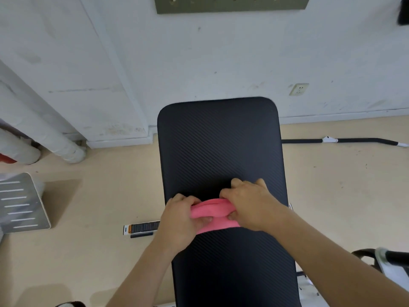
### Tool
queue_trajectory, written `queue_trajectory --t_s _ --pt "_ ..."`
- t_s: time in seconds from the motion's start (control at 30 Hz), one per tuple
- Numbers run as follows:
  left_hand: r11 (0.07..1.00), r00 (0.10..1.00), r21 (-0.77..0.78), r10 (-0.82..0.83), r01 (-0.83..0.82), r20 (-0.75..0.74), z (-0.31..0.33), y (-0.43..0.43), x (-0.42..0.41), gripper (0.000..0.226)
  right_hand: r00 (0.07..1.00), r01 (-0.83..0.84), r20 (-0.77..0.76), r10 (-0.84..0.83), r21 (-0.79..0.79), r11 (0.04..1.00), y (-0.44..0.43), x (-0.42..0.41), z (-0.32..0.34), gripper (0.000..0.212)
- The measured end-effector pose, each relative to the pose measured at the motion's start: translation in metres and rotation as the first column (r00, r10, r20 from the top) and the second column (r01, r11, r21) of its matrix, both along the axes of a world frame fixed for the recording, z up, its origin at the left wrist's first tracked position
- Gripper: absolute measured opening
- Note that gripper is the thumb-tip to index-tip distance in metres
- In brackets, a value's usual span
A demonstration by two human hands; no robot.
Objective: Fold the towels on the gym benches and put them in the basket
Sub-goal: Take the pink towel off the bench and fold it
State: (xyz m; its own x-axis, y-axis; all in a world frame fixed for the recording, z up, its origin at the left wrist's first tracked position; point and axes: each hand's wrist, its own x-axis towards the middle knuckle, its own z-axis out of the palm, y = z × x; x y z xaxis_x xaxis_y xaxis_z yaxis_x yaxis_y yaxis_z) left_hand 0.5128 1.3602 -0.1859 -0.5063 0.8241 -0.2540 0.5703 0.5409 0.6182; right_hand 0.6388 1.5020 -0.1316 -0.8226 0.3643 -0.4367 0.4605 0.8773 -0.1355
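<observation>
Both hands, L (179, 220) & R (250, 204), gripping pink towel (212, 212) btwn them on bench (219, 147)

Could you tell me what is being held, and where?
The pink towel on the bench: left hand grips its left end, right hand its right end.

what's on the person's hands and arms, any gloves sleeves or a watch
Nothing worn shows. The left hand and right hand are bare, with no gloves, watch or bracelet visible. The left forearm and right forearm are uncovered to the frame edge, so no sleeve is in view.
</observation>
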Motion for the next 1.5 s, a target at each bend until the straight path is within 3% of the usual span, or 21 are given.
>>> queue_trajectory --t_s 0.1,0.17,0.27,0.33,0.4,0.5,0.6,0.7,0.77,0.87,0.93,1.07,1.13,1.23,1.3,1.4,1.5 --pt "0.988 0.924 0.083 0.088 -0.127 0.372 0.037 -0.013 -0.001 0.038 0.998 0.065 0.008 -0.064 -0.146 0.987 -0.012 0.011 0.029 0.035" --pt "0.965 0.857 0.156 0.103 -0.209 0.505 0.069 -0.023 0.005 0.042 0.998 0.07 0.021 -0.067 -0.209 0.975 -0.025 0.018 0.055 0.027" --pt "0.936 0.881 0.259 0.098 -0.24 0.462 0.117 -0.039 0.024 0.036 0.999 0.036 0.039 -0.025 -0.313 0.949 -0.049 0.031 0.096 0.023" --pt "0.93 0.905 0.296 0.081 -0.219 0.417 0.151 -0.052 0.041 0.033 0.997 0.072 0.016 -0.074 -0.503 0.861 -0.066 0.037 0.127 0.044" --pt "0.937 0.92 0.306 0.036 -0.167 0.391 0.179 -0.064 0.057 0.03 0.986 0.026 -0.116 -0.122 -0.61 0.792 -0.078 0.043 0.15 0.057" --pt "0.917 0.949 0.363 0.052 -0.168 0.31 0.219 -0.086 0.084 0.015 0.971 -0.098 -0.232 -0.053 -0.592 0.8 -0.093 0.063 0.184 0.037" --pt "0.891 0.97 0.401 0.143 -0.212 0.196 0.249 -0.111 0.12 0.018 0.965 -0.204 -0.246 0.09 -0.488 0.849 -0.113 0.089 0.209 0.012" --pt "0.874 0.958 0.393 0.267 -0.285 0.1 0.264 -0.137 0.159 0.026 0.955 -0.274 -0.23 0.186 -0.454 0.848 -0.139 0.115 0.219 0.02" --pt "0.836 0.925 0.402 0.369 -0.374 0.094 0.269 -0.16 0.18 0.028 0.957 -0.282 -0.214 0.194 -0.543 0.791 -0.15 0.129 0.218 0.03" --pt "0.693 0.801 0.409 0.554 -0.594 0.226 0.273 -0.197 0.197 0.026 0.976 -0.213 -0.19 0.107 -0.725 0.655 -0.157 0.142 0.222 0.035" --pt "0.586 0.705 0.402 0.646 -0.703 0.291 0.28 -0.231 0.209 0.023 0.979 -0.184 -0.204 0.026 -0.816 0.547 -0.169 0.141 0.23 0.03" --pt "0.48 0.611 0.408 0.733 -0.777 0.3 0.286 -0.3 0.231 0.021 0.959 -0.199 -0.264 -0.104 -0.887 0.418 -0.22 0.12 0.24 0.017" --pt "0.474 0.582 0.373 0.766 -0.798 0.272 0.288 -0.338 0.236 0.02 0.956 -0.218 -0.277 -0.094 -0.889 0.402 -0.254 0.107 0.242 0.016" --pt "0.587 0.617 0.232 0.782 -0.776 0.089 0.29 -0.395 0.238 0.016 0.914 -0.375 -0.399 0.072 -0.765 0.524 -0.312 0.085 0.245 0.014" --pt "0.648 0.664 0.222 0.747 -0.728 -0.001 0.296 -0.425 0.235 0.025 0.858 -0.497 -0.469 0.209 -0.66 0.564 -0.356 0.068 0.251 0.016" --pt "0.708 0.741 0.328 0.671 -0.625 -0.036 0.296 -0.466 0.216 0.029 0.751 -0.659 -0.513 0.416 -0.552 0.511 -0.43 0.04 0.262 0.016" --pt "0.645 0.674 0.363 0.736 -0.673 -0.058 0.283 -0.529 0.194 0.02 0.659 -0.752 -0.525 0.538 -0.452 0.479 -0.508 0.004 0.267 0.018"
